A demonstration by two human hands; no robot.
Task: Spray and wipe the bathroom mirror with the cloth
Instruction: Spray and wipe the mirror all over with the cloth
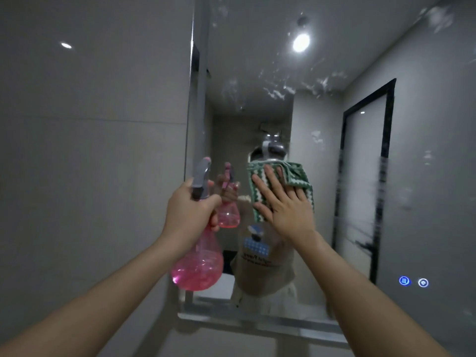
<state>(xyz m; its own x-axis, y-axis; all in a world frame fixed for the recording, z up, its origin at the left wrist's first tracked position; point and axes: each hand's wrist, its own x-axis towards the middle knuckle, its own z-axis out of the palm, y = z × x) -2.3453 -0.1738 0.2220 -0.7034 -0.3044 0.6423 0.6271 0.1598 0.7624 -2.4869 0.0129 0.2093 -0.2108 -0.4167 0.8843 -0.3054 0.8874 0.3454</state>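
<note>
Unreadable mirrored shirt print. Left hand [190, 212] gripping pink plastic spray bottle [198, 264]; right hand [286, 204] flat-fingered, pressing green-white zigzag cloth [296, 173] onto droplet-flecked wall mirror [334, 60], grey tiled wall [90, 150] alongside.

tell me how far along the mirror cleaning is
Spraying looks done: droplets fleck the upper mirror. Wiping is in hand: the right hand presses the green cloth flat on the glass; the left hand grips the pink spray bottle. Upper splashes remain.

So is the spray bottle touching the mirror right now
Apart. The head view shows the pink spray bottle, gripped by the left hand, held clear of the mirror, with a visible gap between the bottle and its smaller reflection.
</note>
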